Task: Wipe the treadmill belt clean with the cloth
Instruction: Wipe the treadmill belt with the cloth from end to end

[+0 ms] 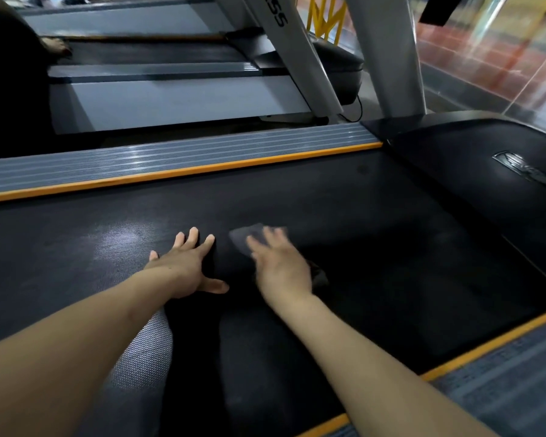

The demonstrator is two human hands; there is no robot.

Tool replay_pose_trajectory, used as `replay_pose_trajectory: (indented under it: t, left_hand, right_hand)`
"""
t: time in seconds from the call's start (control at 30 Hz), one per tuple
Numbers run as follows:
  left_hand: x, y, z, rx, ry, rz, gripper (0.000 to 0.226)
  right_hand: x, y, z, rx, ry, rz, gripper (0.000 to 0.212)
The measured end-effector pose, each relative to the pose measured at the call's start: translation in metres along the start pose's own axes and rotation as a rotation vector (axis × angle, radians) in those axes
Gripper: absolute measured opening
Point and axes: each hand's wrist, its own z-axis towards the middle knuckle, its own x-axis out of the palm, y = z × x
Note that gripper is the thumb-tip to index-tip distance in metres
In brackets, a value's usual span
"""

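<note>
The left hand [188,266] is pressed flat on the belt [375,247], fingers spread. A dark cloth [249,239] is held down under the right hand [279,268], its fingers blurred but extended.

Your left hand [186,266] lies flat with spread fingers on the treadmill belt [344,200], and your right hand [281,266] lies flat just beside it on the cloth [249,238]; between them only a narrow gap of belt is bare. To the left of your left hand the belt is open up to the orange strip [183,172] of the far side rail [158,152]. To the right of your right hand the belt is bare until the black motor cover [473,171], which rises and closes that end. Behind your forearms, the near rail [498,370] with its orange edge borders the belt.
</note>
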Motion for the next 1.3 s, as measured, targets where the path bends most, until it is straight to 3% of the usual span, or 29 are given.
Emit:
replay_pose_trajectory:
  t: [0.13,0.27,0.37,0.53,0.67,0.8,0.87,0.97,1.07,1.17,1.23,1.3]
  left_hand:
    - [-0.001,0.000,-0.001,-0.001,0.004,0.001,0.122]
    - [0.000,0.001,-0.001,0.009,-0.002,0.000,0.122]
    - [0.001,0.001,-0.001,0.010,0.000,0.023,0.120]
    - [0.001,-0.003,-0.010,0.001,-0.055,0.060,0.113]
    - [0.012,-0.003,-0.039,0.047,-0.105,0.009,0.096]
    - [0.023,-0.004,-0.071,0.059,-0.091,-0.064,0.108]
    - [0.032,-0.007,-0.084,0.068,-0.032,-0.064,0.120]
    - [0.043,-0.010,-0.086,0.060,-0.002,-0.007,0.128]
    - [0.043,-0.015,-0.081,0.033,-0.010,0.027,0.132]
    - [0.043,-0.018,-0.080,0.023,-0.007,0.053,0.132]
    - [0.043,-0.019,-0.080,0.023,-0.007,0.056,0.132]
    - [0.043,-0.018,-0.081,0.023,-0.010,0.048,0.131]
  right_hand:
    - [-0.013,-0.039,0.010,-0.052,0.109,0.013,0.045]
    - [-0.046,-0.122,0.025,0.324,-0.034,-0.045,0.041]
    - [-0.043,-0.111,0.022,0.459,-0.065,-0.103,0.045]
    - [-0.002,-0.015,-0.006,0.128,0.004,-0.021,0.047]
    - [-0.029,-0.048,-0.015,-0.096,0.093,0.022,0.041]
    - [-0.056,-0.115,-0.003,0.334,0.028,-0.087,0.044]
    - [-0.052,-0.111,-0.001,0.422,0.023,-0.152,0.048]
    - [-0.031,-0.064,-0.008,0.350,0.001,-0.065,0.048]
    - [-0.010,-0.001,-0.038,0.064,0.008,-0.044,0.047]
    - [-0.017,-0.001,-0.044,-0.187,0.074,0.013,0.048]
    - [-0.034,-0.040,-0.032,-0.128,0.096,-0.019,0.051]
    - [-0.058,-0.084,-0.023,0.148,0.079,-0.032,0.051]
